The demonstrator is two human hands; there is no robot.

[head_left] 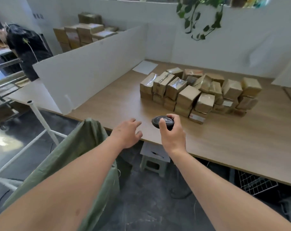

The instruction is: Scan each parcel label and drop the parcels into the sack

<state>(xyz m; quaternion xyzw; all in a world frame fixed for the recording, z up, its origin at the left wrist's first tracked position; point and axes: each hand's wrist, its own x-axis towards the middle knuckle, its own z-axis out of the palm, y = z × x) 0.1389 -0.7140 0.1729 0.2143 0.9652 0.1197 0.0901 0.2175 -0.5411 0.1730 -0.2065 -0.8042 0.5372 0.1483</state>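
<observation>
Your right hand [172, 132] is curled around the black scanner [163, 121], thumb on top, just above the near edge of the table [224, 140]. Far to the left of that grip and lower down, the green sack [84, 147] hangs by the table edge. Its mouth is not clear from here, so you cannot tell what is inside. Closer on the left, your left hand [127, 135] has its fingers spread and holds nothing. It hovers at the table edge. To the right of the scanner and further away from you sits the pile of brown parcels [201, 94], stacked close together. The pile looks big, so most of the job seems left. No parcel is in your hands yet.
</observation>
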